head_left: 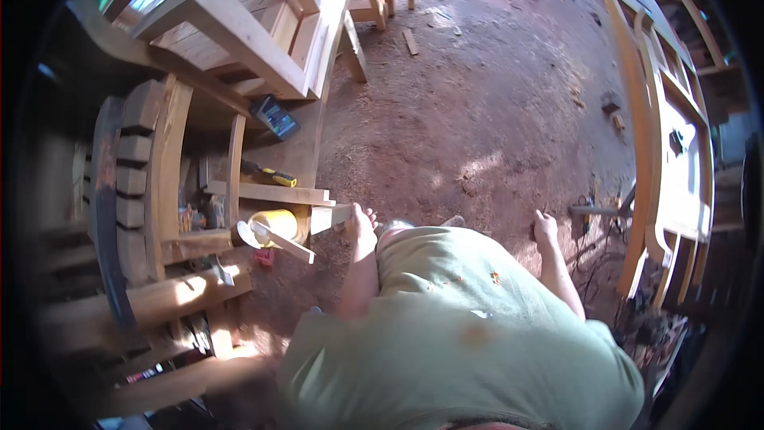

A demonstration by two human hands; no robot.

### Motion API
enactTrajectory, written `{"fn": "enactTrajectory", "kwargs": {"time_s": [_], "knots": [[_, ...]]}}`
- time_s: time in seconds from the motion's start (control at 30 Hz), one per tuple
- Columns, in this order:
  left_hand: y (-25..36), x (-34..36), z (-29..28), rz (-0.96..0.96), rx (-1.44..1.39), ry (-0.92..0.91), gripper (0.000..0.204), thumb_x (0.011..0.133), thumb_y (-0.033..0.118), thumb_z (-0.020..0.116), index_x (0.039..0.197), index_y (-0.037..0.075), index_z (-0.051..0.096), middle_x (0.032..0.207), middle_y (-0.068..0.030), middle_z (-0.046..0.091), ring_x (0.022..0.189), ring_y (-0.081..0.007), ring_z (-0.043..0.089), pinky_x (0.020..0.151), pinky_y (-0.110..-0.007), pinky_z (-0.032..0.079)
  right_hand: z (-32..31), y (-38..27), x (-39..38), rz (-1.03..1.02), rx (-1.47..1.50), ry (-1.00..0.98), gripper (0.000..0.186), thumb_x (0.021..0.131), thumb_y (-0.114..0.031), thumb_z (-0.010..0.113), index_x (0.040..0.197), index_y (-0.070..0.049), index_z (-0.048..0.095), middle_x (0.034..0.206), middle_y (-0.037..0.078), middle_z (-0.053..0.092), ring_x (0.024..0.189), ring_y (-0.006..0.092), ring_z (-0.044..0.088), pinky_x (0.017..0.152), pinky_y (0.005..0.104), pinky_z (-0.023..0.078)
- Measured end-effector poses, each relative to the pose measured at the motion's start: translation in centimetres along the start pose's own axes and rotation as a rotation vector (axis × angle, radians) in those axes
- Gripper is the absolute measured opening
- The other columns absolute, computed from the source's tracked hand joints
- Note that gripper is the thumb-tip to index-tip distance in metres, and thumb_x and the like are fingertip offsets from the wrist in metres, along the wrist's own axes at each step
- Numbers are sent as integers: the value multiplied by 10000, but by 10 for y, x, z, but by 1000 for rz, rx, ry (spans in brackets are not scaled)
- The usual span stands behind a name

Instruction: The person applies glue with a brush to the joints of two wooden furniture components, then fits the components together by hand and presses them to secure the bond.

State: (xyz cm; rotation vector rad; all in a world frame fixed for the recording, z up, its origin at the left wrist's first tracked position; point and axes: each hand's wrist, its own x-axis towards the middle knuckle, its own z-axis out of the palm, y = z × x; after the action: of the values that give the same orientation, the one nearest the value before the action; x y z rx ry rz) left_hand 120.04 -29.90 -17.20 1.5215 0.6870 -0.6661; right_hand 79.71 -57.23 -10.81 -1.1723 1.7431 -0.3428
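My left hand (362, 221) hangs beside the end of a pale wooden board (325, 218) at the workbench's edge. Its fingers are loosely bent and apart, with nothing visible in them; whether it touches the board I cannot tell. Out to the right, above the dirt floor, my right hand (545, 228) is closed with its fingers curled in. What it may hold is hidden. Left of my left hand stands a yellow container (278, 224) with a pale wooden stick (288, 243) across its top. Behind it lies a yellow-and-black-handled tool (278, 177).
An unfinished wooden frame (255, 40) stands on the bench at the far left, with a dark phone-like device (275, 118) near it. A long curved wooden frame (656, 135) runs along the right. A wood offcut (410, 41) lies on the dirt floor (477, 95).
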Motion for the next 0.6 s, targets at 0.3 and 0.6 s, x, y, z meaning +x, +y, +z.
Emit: {"fn": "enactTrajectory", "kwargs": {"time_s": [0.3,0.6], "knots": [[75,20,119,2,-8,-301,496,1005,556,477,823,106,585,654,-4,587,480,-128,532,427,-273,424,-81,202,47,-219,-1273,-185,202,804,-182,700,925,-21,714,915,212,730,732,288,732,626,408,569],[168,57,136,-60,-561,-300,846,845,788,503,1134,-6,549,1068,-114,602,921,-254,610,851,-389,476,-55,103,39,216,-273,-105,196,805,-180,690,915,-18,708,899,207,722,717,284,722,610,407,561]]}}
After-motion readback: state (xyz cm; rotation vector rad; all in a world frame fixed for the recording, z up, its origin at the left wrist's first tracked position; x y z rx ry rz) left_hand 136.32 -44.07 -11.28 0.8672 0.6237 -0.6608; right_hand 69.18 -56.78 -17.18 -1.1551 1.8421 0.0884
